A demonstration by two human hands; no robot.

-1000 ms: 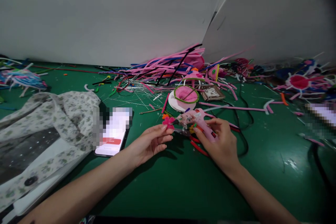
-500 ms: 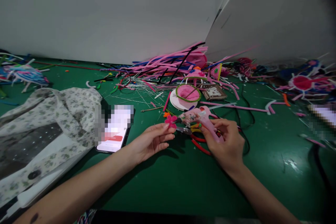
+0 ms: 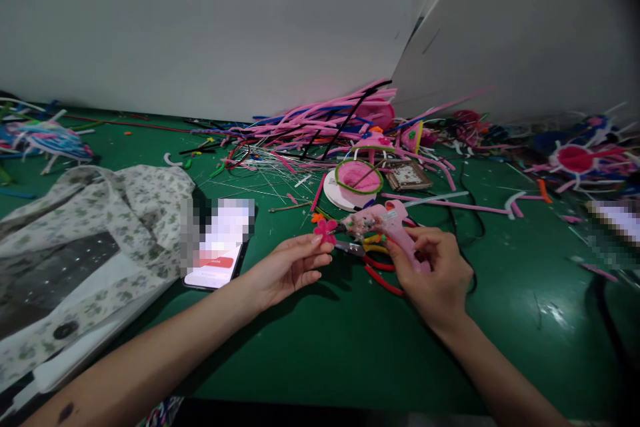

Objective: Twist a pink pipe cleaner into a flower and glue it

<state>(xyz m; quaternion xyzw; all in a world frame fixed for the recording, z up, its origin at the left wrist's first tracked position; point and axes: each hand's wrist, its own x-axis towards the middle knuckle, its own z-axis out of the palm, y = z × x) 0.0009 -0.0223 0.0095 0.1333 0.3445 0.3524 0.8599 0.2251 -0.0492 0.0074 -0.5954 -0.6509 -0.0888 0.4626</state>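
The left fingers (image 3: 320, 247) are pinched together on a pink felt flower (image 3: 325, 230), and the right fingers (image 3: 420, 235) are clamped around a pink glue gun (image 3: 387, 220), its nozzle just beside the flower. Compared with the earlier frame, the right hand (image 3: 435, 273) sits a little more to the right. Both hands are above the green surface (image 3: 350, 347), near red-handled pliers (image 3: 380, 271).
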